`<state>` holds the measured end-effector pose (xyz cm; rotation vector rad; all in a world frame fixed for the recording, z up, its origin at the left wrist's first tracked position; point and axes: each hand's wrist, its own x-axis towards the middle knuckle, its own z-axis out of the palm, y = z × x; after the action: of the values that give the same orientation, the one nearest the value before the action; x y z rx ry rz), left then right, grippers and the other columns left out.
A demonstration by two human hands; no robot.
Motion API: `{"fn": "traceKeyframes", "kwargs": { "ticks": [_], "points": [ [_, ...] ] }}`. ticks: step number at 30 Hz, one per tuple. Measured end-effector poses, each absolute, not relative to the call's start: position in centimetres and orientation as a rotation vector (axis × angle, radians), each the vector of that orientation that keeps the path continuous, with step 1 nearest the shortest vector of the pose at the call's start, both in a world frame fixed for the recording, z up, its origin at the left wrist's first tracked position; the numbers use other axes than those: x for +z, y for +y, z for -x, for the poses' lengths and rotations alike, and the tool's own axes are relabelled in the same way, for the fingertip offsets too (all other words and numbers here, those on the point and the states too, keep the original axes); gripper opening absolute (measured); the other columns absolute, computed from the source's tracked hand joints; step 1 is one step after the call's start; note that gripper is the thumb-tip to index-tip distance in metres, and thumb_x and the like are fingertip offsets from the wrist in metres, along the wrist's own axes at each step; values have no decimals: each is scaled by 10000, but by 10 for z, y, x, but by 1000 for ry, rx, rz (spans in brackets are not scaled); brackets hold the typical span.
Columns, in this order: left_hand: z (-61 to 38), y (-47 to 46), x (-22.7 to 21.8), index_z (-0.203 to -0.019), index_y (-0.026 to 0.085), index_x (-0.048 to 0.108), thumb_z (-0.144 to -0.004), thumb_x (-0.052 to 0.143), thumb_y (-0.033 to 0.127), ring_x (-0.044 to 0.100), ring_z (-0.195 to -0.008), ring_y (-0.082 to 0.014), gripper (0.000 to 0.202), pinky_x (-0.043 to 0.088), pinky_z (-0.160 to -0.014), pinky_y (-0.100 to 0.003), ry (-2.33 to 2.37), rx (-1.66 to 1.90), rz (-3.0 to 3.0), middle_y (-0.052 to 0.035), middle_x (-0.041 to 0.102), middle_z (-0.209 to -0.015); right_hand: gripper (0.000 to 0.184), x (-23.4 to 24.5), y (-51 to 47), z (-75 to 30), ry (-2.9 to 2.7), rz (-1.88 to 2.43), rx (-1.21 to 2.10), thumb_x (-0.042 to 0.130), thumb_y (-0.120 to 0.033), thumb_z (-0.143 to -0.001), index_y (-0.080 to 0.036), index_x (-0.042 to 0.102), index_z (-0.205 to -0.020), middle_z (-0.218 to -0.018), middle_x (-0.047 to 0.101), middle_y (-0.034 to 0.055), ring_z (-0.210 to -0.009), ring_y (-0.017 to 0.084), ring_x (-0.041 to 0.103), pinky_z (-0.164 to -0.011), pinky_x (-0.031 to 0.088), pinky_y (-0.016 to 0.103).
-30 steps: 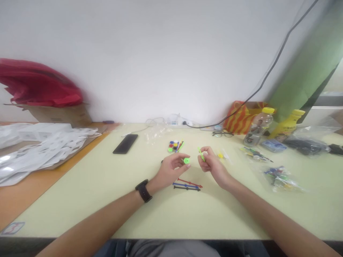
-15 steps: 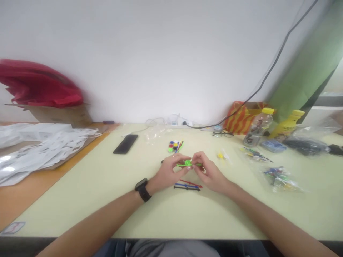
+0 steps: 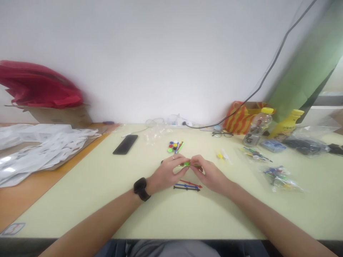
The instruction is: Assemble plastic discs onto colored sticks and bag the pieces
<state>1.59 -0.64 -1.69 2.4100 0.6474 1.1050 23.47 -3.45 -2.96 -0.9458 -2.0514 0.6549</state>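
Observation:
Between my fingertips is a green plastic arrow spinner (image 3: 186, 164), mostly covered by both hands. My left hand (image 3: 168, 173), with a ring and a black watch (image 3: 142, 189), pinches it from the left. From the right, my right hand (image 3: 210, 174) grips it with thumb and fingers, its tips touching those of the left. Below them on the table lie a red arrow (image 3: 197, 185), a blue arrow (image 3: 184, 185) and a black arrow (image 3: 187, 189), side by side. Just beyond my hands sit several small coloured round pieces (image 3: 171, 146), with thin coloured sticks (image 3: 180, 147) beside them.
A phone (image 3: 125, 144) lies left of centre. Clear plastic bags of coloured parts (image 3: 280, 177) and small yellow and white pieces (image 3: 220, 156) are to the right. Bottles (image 3: 258, 126), glasses (image 3: 222, 134) and a power cable (image 3: 203, 127) line the back; white bags (image 3: 48, 142) cover the left.
My fingers have closed further over the green arrow spinner, so less of it shows. My hands have stayed in nearly the same place.

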Motion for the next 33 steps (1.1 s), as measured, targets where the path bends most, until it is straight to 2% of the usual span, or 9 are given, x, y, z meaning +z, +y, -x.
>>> {"fn": "traceKeyframes", "kwargs": {
  "ticks": [6, 9, 13, 17, 20, 24, 27, 30, 33],
  "points": [
    [-12, -5, -16, -1199, 208, 673, -955, 596, 201, 659, -963, -208, 256, 535, -891, -353, 651, 1118, -2497, -97, 694, -1056, 95, -29, -32, -236, -2065, 1056, 351, 547, -345, -1010, -269, 530, -955, -764, 615, 11, -637, 191, 539, -614, 371, 299],
    [-10, -5, -15, -1144, 201, 670, -934, 603, 186, 640, -879, -188, 221, 522, -829, -326, 684, 1080, -2529, -69, 674, -953, 144, -28, -31, -237, -2122, 1053, 272, 539, -339, -1014, -256, 537, -895, -741, 604, 13, -639, 183, 524, -627, 368, 302],
    [-10, -7, -14, -1070, 208, 677, -919, 604, 186, 624, -804, -169, 169, 504, -762, -296, 720, 1087, -2506, -37, 655, -862, 137, -27, -33, -236, -2106, 1019, 382, 509, -323, -1026, -256, 569, -922, -763, 607, 17, -655, 181, 525, -635, 387, 307],
    [-11, -8, -13, -1041, 209, 701, -910, 630, 212, 631, -781, -169, 149, 510, -768, -306, 724, 1146, -2430, -36, 674, -834, 152, -25, -34, -235, -2005, 985, 556, 534, -359, -1020, -254, 599, -932, -774, 607, 16, -655, 179, 519, -635, 411, 318],
    [-12, -6, -11, -1029, 200, 730, -922, 657, 258, 673, -850, -189, 141, 536, -815, -330, 707, 1134, -2271, -70, 723, -922, 168, -22, -33, -235, -1925, 965, 663, 556, -399, -1011, -251, 620, -962, -775, 602, 21, -666, 186, 518, -629, 423, 327],
    [-11, 0, -7, -1014, 185, 773, -970, 640, 332, 698, -1111, -248, 204, 559, -951, -379, 648, 964, -1915, -132, 730, -1225, 167, -21, -30, -236, -1851, 981, 707, 570, -402, -1006, -245, 626, -1001, -771, 581, 16, -703, 188, 538, -631, 434, 323],
    [-10, 4, -7, -1052, 171, 776, -921, 723, 353, 703, -1124, -266, 231, 548, -1017, -433, 624, 892, -1755, -138, 752, -1186, 199, -22, -29, -238, -1793, 996, 698, 562, -379, -1008, -256, 588, -1162, -845, 570, 21, -746, 191, 552, -659, 456, 329],
    [-9, 7, -8, -1149, 181, 750, -852, 803, 347, 713, -1066, -245, 344, 563, -995, -430, 686, 928, -1664, -114, 761, -1118, 416, -24, -29, -239, -1718, 1001, 596, 569, -344, -999, -290, 435, -1389, -991, 559, 43, -789, 194, 549, -725, 483, 356],
    [-10, 9, -9, -1101, 169, 751, -810, 840, 358, 719, -1024, -233, 358, 579, -953, -414, 753, 982, -1584, -102, 758, -1094, 535, -24, -32, -241, -1753, 969, 526, 571, -318, -995, -328, 353, -1484, -974, 542, 36, -795, 203, 529, -750, 484, 372]
  ]
}}
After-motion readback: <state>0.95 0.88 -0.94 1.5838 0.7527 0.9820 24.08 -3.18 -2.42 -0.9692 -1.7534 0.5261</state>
